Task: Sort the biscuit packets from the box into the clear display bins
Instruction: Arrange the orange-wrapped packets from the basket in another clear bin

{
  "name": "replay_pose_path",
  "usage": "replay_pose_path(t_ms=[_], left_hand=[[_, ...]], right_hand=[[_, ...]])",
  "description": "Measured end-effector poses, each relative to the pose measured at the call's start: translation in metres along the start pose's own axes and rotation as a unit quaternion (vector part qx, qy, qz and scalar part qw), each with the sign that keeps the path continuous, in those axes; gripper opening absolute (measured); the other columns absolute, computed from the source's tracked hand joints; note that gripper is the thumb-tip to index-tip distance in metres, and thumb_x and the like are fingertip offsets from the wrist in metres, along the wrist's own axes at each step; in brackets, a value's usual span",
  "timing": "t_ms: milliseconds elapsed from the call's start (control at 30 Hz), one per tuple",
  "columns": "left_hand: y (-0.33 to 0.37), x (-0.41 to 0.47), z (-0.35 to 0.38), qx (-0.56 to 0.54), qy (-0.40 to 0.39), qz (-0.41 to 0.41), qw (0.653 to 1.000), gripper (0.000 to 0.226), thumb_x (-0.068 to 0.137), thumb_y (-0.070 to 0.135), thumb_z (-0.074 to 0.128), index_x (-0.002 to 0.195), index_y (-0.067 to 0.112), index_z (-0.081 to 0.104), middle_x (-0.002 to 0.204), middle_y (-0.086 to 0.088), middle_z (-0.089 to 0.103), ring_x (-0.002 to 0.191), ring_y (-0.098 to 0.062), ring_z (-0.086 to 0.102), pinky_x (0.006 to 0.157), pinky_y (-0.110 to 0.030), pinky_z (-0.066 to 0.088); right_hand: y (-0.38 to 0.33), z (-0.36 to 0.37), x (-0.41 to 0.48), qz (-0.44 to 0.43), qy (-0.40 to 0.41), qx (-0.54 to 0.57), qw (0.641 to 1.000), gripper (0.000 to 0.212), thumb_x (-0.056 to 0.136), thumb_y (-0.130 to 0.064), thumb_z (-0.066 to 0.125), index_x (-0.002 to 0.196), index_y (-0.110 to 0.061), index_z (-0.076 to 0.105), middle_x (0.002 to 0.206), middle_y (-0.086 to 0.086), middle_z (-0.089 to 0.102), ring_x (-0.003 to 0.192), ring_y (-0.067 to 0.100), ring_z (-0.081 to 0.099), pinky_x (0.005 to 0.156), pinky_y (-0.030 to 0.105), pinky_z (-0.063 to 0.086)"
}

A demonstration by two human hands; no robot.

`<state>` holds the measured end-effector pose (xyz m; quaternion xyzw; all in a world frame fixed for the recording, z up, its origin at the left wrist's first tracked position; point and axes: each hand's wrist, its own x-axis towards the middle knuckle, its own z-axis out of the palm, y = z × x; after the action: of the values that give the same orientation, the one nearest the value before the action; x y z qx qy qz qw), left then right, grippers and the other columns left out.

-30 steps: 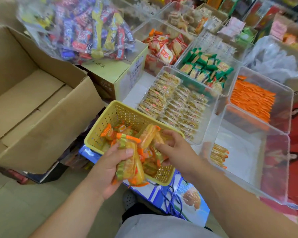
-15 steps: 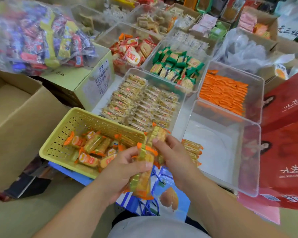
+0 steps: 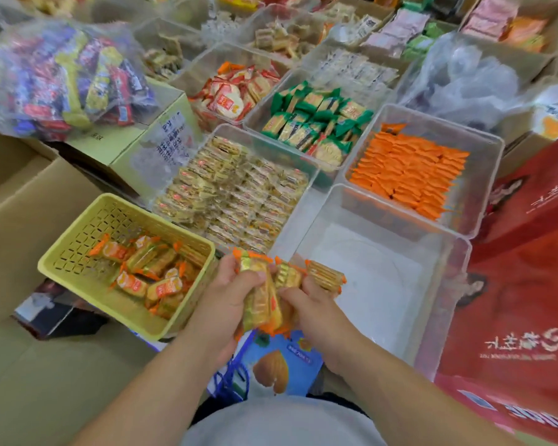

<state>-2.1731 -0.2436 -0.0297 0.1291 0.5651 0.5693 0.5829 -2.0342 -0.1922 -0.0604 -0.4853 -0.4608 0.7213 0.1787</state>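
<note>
Both hands hold a bunch of orange-and-gold biscuit packets (image 3: 262, 297) just right of the yellow basket (image 3: 78, 272). My left hand (image 3: 226, 294) grips the left side of the bunch and my right hand (image 3: 306, 300) grips the right side. More of the same packets (image 3: 149, 272) lie loose in the basket. Directly right of my hands is a clear display bin (image 3: 432, 333), nearly bare, with a few of these packets (image 3: 324, 276) stacked at its near-left corner.
An open cardboard box (image 3: 29, 220) lies at the left. Clear bins of gold packets (image 3: 236, 194), green packets (image 3: 316, 123) and orange packets (image 3: 409, 175) stand behind. A bag of mixed sweets (image 3: 65, 75) rests on a yellow-green carton. Red gift bags (image 3: 522, 317) crowd the right side.
Both hands lifted a bunch of packets out of the yellow basket and carried it right, to the near-left corner of the nearly bare bin. The view has shifted right.
</note>
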Motion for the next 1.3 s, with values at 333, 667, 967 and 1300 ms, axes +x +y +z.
replay_pose_path(t_ms=[333, 667, 967, 1300], left_hand=[[-0.01, -0.002, 0.035, 0.126, 0.035, 0.006, 0.991, 0.064, 0.081, 0.023, 0.057, 0.135, 0.056, 0.051, 0.141, 0.019, 0.054, 0.107, -0.012, 0.071, 0.081, -0.04, 0.063], [-0.018, 0.017, 0.041, 0.08, -0.024, -0.028, 0.996, 0.036, 0.109, 0.049, 0.034, 0.143, 0.06, 0.042, 0.155, 0.022, 0.042, 0.128, 0.001, 0.058, 0.093, -0.024, 0.056], [-0.018, 0.068, 0.002, 0.511, 0.032, 0.052, 0.857, 0.038, 0.095, 0.05, 0.064, 0.129, 0.034, 0.058, 0.125, 0.009, 0.057, 0.096, -0.007, 0.061, 0.084, -0.032, 0.051], [-0.061, 0.086, -0.024, 0.541, -0.092, -0.03, 0.836, 0.063, 0.096, 0.054, 0.062, 0.152, 0.037, 0.039, 0.137, 0.023, 0.043, 0.122, -0.005, 0.049, 0.095, -0.023, 0.037]], right_hand=[[-0.002, -0.004, -0.009, 0.017, -0.074, 0.079, 0.994, 0.062, 0.086, -0.073, 0.05, 0.13, -0.031, 0.062, 0.119, -0.01, 0.073, 0.109, 0.009, 0.07, 0.092, 0.035, 0.058], [-0.001, -0.011, -0.004, -0.025, -0.075, 0.071, 0.994, 0.035, 0.096, -0.028, 0.066, 0.125, -0.043, 0.052, 0.115, -0.021, 0.071, 0.105, -0.006, 0.067, 0.076, 0.013, 0.055], [0.011, -0.098, 0.081, 0.015, 0.181, -0.281, 0.942, 0.096, 0.076, -0.062, 0.075, 0.15, -0.022, 0.029, 0.129, 0.01, 0.055, 0.115, 0.026, 0.059, 0.093, 0.048, 0.054], [0.03, -0.139, 0.182, 0.052, 0.18, -0.574, 0.797, 0.114, 0.071, -0.068, 0.073, 0.155, -0.019, 0.014, 0.142, 0.013, 0.044, 0.129, 0.038, 0.045, 0.099, 0.05, 0.044]])
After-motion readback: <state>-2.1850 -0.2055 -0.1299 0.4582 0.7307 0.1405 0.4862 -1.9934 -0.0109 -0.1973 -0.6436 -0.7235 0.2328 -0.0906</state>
